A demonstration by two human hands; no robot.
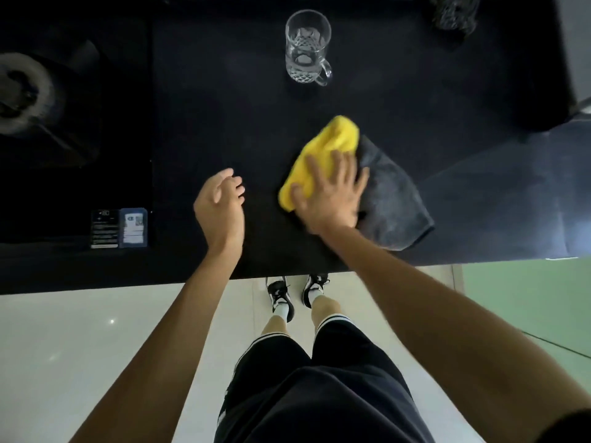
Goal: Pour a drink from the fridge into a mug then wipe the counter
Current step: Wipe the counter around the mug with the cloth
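A clear glass mug (pixel 307 47) with a cut pattern and a handle on its right stands upright at the back of the black counter (pixel 224 100); I cannot tell what is in it. My right hand (pixel 332 193) presses flat, fingers spread, on a cloth that is yellow (pixel 326 145) on one side and grey (pixel 393 199) on the other, lying on the counter near its front edge. My left hand (pixel 220 203) hovers just left of the cloth with loosely curled fingers, holding nothing.
A dark sink (pixel 64 123) with a round drain lies at the left, with stickers (pixel 120 228) on its front rim. A dark patterned object (pixel 454 14) sits at the back right. A pale appliance side (pixel 575 52) borders the right. My legs and shoes stand below the counter edge.
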